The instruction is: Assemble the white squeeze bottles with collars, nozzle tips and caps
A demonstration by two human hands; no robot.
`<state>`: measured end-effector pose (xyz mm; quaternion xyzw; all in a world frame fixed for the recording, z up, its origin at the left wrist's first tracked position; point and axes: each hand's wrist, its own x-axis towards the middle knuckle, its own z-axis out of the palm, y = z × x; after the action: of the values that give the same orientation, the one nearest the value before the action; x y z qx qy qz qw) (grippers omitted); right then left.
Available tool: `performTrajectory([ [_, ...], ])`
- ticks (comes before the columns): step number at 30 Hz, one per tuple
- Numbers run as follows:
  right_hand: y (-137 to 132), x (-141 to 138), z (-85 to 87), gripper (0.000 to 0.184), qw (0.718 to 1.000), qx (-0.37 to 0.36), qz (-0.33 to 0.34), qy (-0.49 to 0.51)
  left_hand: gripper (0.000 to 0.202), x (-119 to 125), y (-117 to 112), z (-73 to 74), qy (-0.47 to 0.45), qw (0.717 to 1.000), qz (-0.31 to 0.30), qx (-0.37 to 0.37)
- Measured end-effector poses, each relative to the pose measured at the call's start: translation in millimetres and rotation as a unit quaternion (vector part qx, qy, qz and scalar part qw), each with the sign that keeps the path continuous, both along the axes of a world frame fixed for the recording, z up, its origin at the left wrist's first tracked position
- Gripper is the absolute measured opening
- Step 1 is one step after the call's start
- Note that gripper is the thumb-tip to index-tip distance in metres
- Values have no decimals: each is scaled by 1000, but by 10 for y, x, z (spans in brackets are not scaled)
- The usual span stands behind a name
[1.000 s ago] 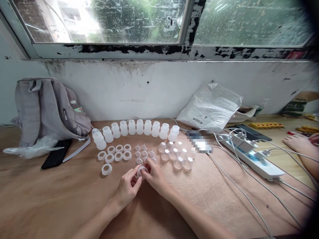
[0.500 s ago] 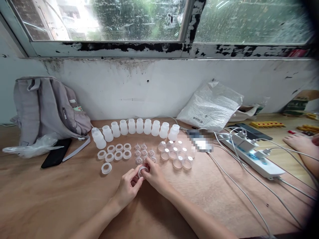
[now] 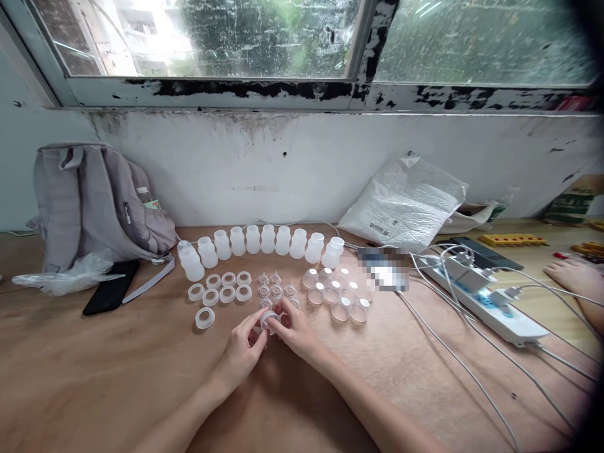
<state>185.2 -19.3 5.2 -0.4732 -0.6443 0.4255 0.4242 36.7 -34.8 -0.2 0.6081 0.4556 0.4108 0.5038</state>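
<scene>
Between both hands is a translucent bottle collar ring (image 3: 268, 319), held just above the table. My left hand (image 3: 243, 346) grips its left side with thumb and fingers. The fingers of my right hand (image 3: 295, 330) pinch its right side, with the thumb over the opening; whether a teat sits inside is hard to make out. Just beyond my fingers stand several clear bottle teats (image 3: 275, 290). To their left lie several loose collar rings (image 3: 227, 294), one nearer to me. Several clear domed caps (image 3: 340, 309) are at the right.
Frosted baby bottles (image 3: 253, 240) form an arc at the back, the leftmost topped with a clear cap. Around them are a backpack (image 3: 94, 195), a black phone (image 3: 111, 288), a plastic mailer (image 3: 406, 201) and a power strip (image 3: 504, 314) with trailing cables. Another person's hand (image 3: 566, 277) rests far right.
My right thumb has shifted over the ring, and the ring is tilted differently between my fingers. The whole view has shifted slightly, so things appear a little further right.
</scene>
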Motion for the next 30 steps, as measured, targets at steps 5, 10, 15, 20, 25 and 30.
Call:
performTrajectory([
  [5,-5,6,40,21,992,-73,26,96,31,-46,52,35,2,999,35,11],
  [10,7,18,6,21,996,-57,52,41,31,-60,96,-1,-53,998,18,-18],
  [15,-11,-4,26,27,990,-85,96,49,30,-52,118,-55,-99,994,-7,-55],
  [20,-33,-18,61,30,994,-71,68,41,42,-44,107,-83,-102,991,-18,-87],
  [25,-32,-11,81,33,993,-71,79,42,33,-48,119,-88,-49,998,-21,-46],
  [30,-7,13,101,33,993,-73,73,61,30,-18,132,0,-21,1000,0,-17],
])
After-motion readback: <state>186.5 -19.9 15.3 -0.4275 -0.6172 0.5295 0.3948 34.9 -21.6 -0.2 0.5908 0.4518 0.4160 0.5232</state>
